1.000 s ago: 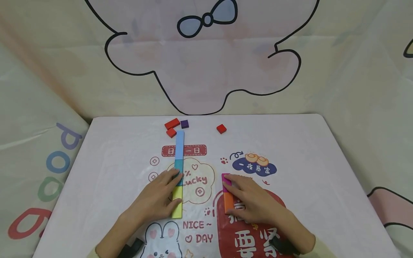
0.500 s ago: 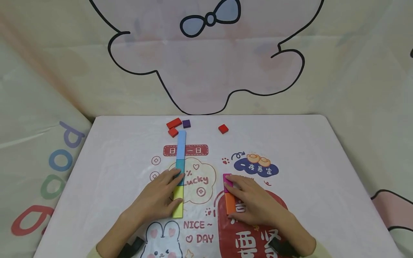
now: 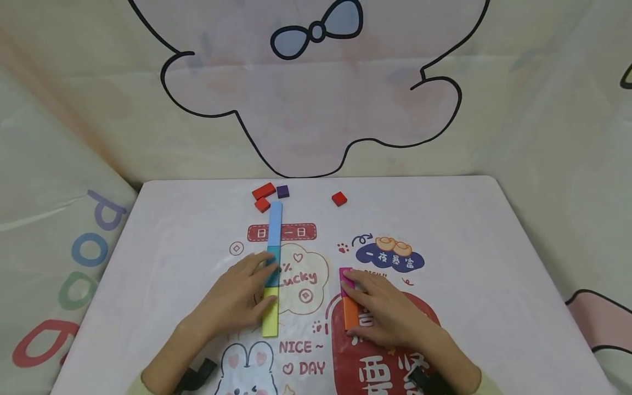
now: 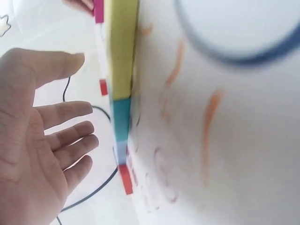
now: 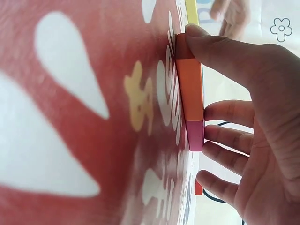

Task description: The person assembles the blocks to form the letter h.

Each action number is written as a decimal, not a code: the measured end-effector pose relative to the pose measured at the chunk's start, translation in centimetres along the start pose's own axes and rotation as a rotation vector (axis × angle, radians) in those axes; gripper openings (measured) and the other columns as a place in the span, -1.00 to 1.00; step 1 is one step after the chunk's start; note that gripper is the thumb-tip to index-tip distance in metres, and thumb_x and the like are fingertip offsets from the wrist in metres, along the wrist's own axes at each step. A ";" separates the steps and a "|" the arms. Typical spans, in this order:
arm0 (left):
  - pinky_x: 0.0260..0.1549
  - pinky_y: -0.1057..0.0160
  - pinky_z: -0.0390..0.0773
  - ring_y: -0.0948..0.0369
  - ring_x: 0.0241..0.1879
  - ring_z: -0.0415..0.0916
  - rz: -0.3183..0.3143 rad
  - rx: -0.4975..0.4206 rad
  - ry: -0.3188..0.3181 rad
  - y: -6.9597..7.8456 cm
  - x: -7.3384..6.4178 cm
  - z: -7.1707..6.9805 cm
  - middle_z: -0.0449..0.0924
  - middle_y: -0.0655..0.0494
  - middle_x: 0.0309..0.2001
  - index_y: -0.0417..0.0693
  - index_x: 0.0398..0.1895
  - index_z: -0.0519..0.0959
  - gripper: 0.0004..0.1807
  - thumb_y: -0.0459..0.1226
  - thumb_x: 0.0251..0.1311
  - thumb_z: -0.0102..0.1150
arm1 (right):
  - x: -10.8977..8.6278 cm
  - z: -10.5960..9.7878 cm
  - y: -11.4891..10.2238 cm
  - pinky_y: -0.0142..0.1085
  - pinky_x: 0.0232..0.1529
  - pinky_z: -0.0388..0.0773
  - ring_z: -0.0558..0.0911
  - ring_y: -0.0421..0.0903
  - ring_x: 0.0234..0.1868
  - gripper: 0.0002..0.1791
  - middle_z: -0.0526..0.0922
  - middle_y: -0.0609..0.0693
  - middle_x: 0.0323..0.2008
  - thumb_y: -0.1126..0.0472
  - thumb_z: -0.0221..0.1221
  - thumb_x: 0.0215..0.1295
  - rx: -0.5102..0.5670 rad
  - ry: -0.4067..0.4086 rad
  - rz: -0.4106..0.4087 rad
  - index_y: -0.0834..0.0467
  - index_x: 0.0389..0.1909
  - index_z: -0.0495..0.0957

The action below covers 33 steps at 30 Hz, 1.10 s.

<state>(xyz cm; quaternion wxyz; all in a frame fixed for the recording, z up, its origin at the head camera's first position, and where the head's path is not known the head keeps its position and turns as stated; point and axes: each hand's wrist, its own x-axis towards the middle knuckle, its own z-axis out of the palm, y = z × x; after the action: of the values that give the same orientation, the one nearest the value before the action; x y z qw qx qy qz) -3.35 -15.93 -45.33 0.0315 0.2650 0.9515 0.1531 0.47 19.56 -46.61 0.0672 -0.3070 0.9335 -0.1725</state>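
"What does my left grip (image 3: 234, 299) hold?"
"Nothing: fingers apart, just beside the blue-teal-yellow strip (image 3: 272, 282) at seven o'clock."
"My right grip (image 3: 380, 310)?"
"Fingers loosely spread, thumb and fingertips touching the magenta-orange bar (image 3: 351, 314), five o'clock on the tabletop (image 3: 469, 230)."

Pale yellow-green sleeves (image 3: 487, 385), plain where visible — plus small, blocky black wrist-worn devices (image 3: 198, 376), one on either side.

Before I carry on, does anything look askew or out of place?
Mildly: near the far end of the straight row, two red blocks lie at angles; another red block sits apart, skewed to that line.
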 end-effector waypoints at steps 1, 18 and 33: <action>0.44 -0.14 0.53 -0.02 0.52 0.40 -0.005 -0.003 0.009 -0.3 0.2 -0.2 0.44 0.02 0.52 -0.01 0.45 0.54 -0.24 0.07 0.22 0.46 | -0.1 0.0 0.0 0.10 0.49 0.52 0.38 0.03 0.57 0.07 0.36 -0.03 0.59 -0.37 0.49 0.08 0.004 -0.003 0.001 0.01 0.56 0.39; 0.25 -0.24 0.65 -0.15 0.29 0.59 -0.175 -0.055 0.165 -5.5 4.9 -3.3 0.55 -0.15 0.36 -0.09 0.45 0.50 -0.41 -0.15 0.39 0.29 | -0.5 0.3 -0.3 0.07 0.41 0.60 0.40 -0.01 0.56 0.07 0.36 -0.11 0.58 -0.35 0.52 0.02 0.017 0.000 0.026 -0.06 0.56 0.40; 0.27 -0.26 0.64 -0.20 0.36 0.53 -0.287 -0.195 0.118 -8.0 10.6 -3.0 0.44 -0.24 0.45 -0.09 0.53 0.41 -0.37 -0.19 0.41 0.22 | 0.1 0.0 -0.1 0.09 0.47 0.54 0.40 0.01 0.57 0.07 0.37 -0.06 0.58 -0.37 0.50 0.05 -0.003 0.004 0.012 -0.03 0.56 0.40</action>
<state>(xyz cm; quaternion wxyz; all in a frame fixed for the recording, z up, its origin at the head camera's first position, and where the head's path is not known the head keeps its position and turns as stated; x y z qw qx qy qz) -16.86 -17.82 -44.69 0.0228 0.1128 0.9604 0.2537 0.45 19.44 -46.54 0.0657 -0.3010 0.9358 -0.1713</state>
